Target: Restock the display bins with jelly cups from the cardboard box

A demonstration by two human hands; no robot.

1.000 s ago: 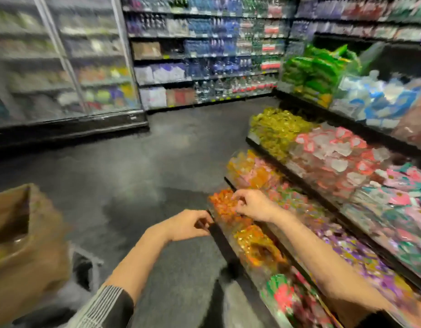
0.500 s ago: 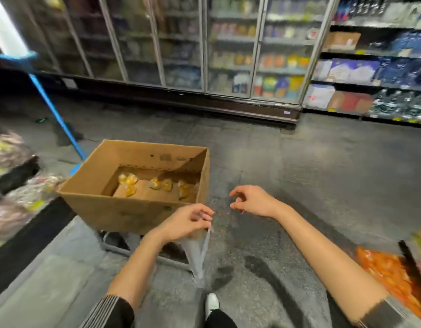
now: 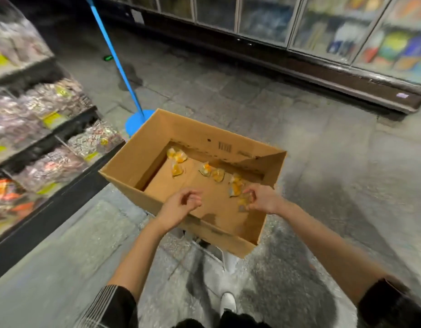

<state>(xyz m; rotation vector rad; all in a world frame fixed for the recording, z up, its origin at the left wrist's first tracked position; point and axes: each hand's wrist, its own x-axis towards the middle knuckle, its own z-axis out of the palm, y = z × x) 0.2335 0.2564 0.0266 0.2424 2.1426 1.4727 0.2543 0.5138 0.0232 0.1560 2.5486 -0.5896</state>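
An open cardboard box [image 3: 143, 147] stands in front of me on a white stand. Several orange and yellow jelly cups [image 3: 177, 170] lie scattered on its bottom, mostly along the far side. My left hand [image 3: 181, 205] hovers over the near edge of the box with loosely curled fingers that hold nothing. Inside the box on the right, my right hand [image 3: 263, 200] curls its fingers and thumb round a clear jelly cup [image 3: 243, 202], beside other cups [image 3: 235, 185]. The picture is blurred by motion.
Display bins [image 3: 51, 143] of wrapped sweets on black shelves run along the left. A blue pole with a round blue base [image 3: 136, 121] stands just behind the box. Glass-door fridges [image 3: 346, 31] line the far side. Grey floor lies around; my white shoe [image 3: 228, 301] is below.
I have turned from the jelly bins to the box. Both hands moved forward over it, and my right hand has dropped in and closed on a cup.
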